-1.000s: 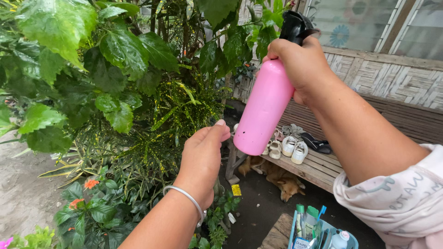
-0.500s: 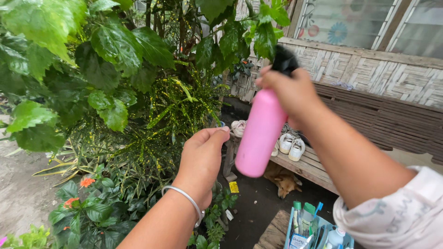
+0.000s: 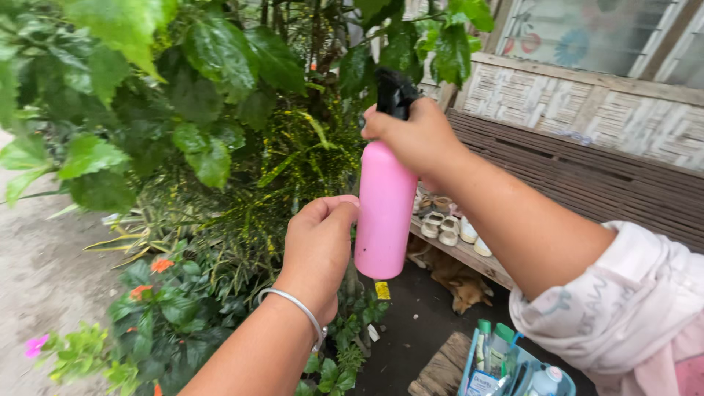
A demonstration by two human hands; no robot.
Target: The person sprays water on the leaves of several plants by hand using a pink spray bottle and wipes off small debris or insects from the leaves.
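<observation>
My right hand (image 3: pixel 416 136) grips the neck of a pink spray bottle (image 3: pixel 383 209) with a black trigger head (image 3: pixel 394 92), held nearly upright in front of the plants. The nozzle faces left toward the big green leaves (image 3: pixel 220 55). My left hand (image 3: pixel 319 246), a silver bangle on its wrist, hovers just left of the bottle's lower half with the fingers curled in and nothing in them. It sits close to the bottle, and I cannot tell whether it touches it. Behind both hands stands a shrub with yellow-speckled narrow leaves (image 3: pixel 293 169).
A wooden bench (image 3: pixel 587 183) runs along the woven wall at right, with several pale shoes (image 3: pixel 447 227) on its seat. A tan dog (image 3: pixel 458 282) lies under it. A blue caddy of bottles (image 3: pixel 506 367) stands at the bottom. Orange flowers (image 3: pixel 161 265) grow low on the left.
The spray bottle has swung from tilted to nearly upright and moved left, closer to my left hand. My view has shifted a little to the right.
</observation>
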